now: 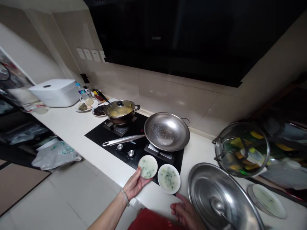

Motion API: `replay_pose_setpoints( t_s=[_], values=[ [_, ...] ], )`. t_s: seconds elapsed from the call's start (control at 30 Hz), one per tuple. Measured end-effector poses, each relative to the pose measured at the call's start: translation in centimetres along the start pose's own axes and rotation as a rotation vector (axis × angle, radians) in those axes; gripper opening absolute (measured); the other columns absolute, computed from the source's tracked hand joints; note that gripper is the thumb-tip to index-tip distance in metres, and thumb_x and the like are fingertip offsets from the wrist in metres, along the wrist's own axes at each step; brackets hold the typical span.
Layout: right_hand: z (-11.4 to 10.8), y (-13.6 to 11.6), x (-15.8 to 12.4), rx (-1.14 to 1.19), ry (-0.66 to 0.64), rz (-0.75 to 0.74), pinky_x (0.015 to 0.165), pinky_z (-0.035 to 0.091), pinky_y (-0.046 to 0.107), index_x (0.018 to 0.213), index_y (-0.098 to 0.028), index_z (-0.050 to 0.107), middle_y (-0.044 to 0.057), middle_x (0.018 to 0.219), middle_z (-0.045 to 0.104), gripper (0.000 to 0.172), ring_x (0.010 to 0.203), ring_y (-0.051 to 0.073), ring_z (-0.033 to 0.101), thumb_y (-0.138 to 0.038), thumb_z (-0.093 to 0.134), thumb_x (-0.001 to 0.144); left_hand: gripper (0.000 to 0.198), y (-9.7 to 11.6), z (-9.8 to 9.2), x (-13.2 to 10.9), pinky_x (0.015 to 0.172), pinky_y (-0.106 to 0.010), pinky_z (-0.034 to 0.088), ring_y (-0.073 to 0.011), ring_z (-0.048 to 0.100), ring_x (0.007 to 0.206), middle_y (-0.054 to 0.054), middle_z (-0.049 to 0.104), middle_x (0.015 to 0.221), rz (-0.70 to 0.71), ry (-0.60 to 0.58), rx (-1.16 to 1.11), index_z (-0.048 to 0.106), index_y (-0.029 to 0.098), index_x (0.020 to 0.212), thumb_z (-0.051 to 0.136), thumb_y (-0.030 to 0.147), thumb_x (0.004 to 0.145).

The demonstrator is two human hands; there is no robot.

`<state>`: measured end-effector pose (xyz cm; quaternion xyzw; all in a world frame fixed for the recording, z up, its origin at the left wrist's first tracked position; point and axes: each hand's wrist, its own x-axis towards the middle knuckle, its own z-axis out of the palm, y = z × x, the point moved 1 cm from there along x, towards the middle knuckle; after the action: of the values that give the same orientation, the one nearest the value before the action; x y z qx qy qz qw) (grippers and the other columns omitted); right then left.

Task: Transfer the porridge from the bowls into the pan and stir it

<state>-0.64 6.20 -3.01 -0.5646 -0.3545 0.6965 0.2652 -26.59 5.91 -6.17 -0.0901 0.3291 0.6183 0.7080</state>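
- The left hand (135,186) is clamped on a small bowl (148,167), its thumb at the rim and its other fingers below; a bracelet (124,196) circles the wrist.
- The held bowl contains a pale liquid with green bits.
- The right hand (186,211) has its fingers loosely parted, one reaching toward the near edge of a second bowl (169,179); whether that fingertip touches it, I cannot tell.
- The second bowl, with similar contents, is just right of the left hand's bowl and just ahead of the right hand.
- Close to the right hand's right is a wide metal basin (203,188), with a ladle (217,205) in it.
- Farther right of that hand, past the basin, is a third bowl (270,200) of pale liquid.
- Ahead of both hands, a wok (165,131) sits on the black stove (126,153), its long handle pointing left.
- Ahead and left of the left hand, beyond that handle, a pot (120,111) stands on the stove under a glass lid.
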Motion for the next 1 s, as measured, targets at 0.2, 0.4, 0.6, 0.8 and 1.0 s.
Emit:
replay_pose_setpoints(
  t_s=[0.2, 0.4, 0.6, 0.8, 1.0],
  values=[
    [2.3, -0.9, 1.5, 0.455, -0.07, 0.057, 0.082, 0.048, 0.033, 0.113, -0.023, 0.055, 0.004, 0.09, 0.07, 0.065, 0.085, 0.02, 0.067, -0.027, 0.08, 0.054, 0.069, 0.2, 0.2, 0.4, 0.093, -0.051, 0.048, -0.0374, 0.055, 0.114, -0.022, 0.054, 0.129, 0.006, 0.032, 0.015, 0.028, 0.015, 0.141, 0.064, 0.022, 0.082],
    [3.0, -0.1, 3.0, 0.654, -0.084, 0.075, 0.085, 0.048, 0.033, 0.109, -0.028, 0.06, 0.001, 0.098, 0.07, 0.064, 0.09, 0.02, 0.066, -0.019, 0.082, 0.05, 0.065, 0.2, -0.2, 0.9, 0.092, -0.054, 0.048, -0.0379, 0.053, 0.116, -0.021, 0.054, 0.129, -0.034, 0.1, -0.059, 0.034, 0.016, 0.136, 0.067, 0.021, 0.08],
    [3.0, 0.5, 3.6, 0.719, -0.085, 0.051, 0.083, 0.05, 0.034, 0.102, -0.031, 0.064, -0.002, 0.092, 0.071, 0.058, 0.089, 0.02, 0.064, -0.013, 0.081, 0.049, 0.064, 0.8, -0.7, 0.3, 0.093, -0.054, 0.048, -0.0383, 0.05, 0.119, -0.021, 0.055, 0.128, -0.036, 0.095, -0.051, 0.037, 0.015, 0.135, 0.068, 0.021, 0.079],
    [2.8, 0.3, 3.4, 0.693, -0.079, -0.001, 0.08, 0.051, 0.036, 0.104, -0.033, 0.064, -0.002, 0.093, 0.07, 0.058, 0.085, 0.02, 0.064, -0.012, 0.077, 0.051, 0.065, 1.5, -0.6, -0.9, 0.094, -0.052, 0.048, -0.0371, 0.05, 0.12, -0.02, 0.054, 0.129, -0.04, 0.068, -0.064, 0.036, 0.016, 0.136, 0.068, 0.022, 0.08],
    [2.5, 0.8, 3.2, 0.615, -0.058, -0.036, 0.071, 0.051, 0.034, 0.111, -0.032, 0.06, 0.0, 0.092, 0.069, 0.061, 0.077, 0.019, 0.063, -0.012, 0.071, 0.054, 0.065, 2.2, 0.0, -2.2, 0.093, -0.056, 0.049, -0.0394, 0.047, 0.122, -0.021, 0.052, 0.131, -0.024, 0.093, -0.054, 0.032, 0.016, 0.138, 0.064, 0.021, 0.082]
  ],
)
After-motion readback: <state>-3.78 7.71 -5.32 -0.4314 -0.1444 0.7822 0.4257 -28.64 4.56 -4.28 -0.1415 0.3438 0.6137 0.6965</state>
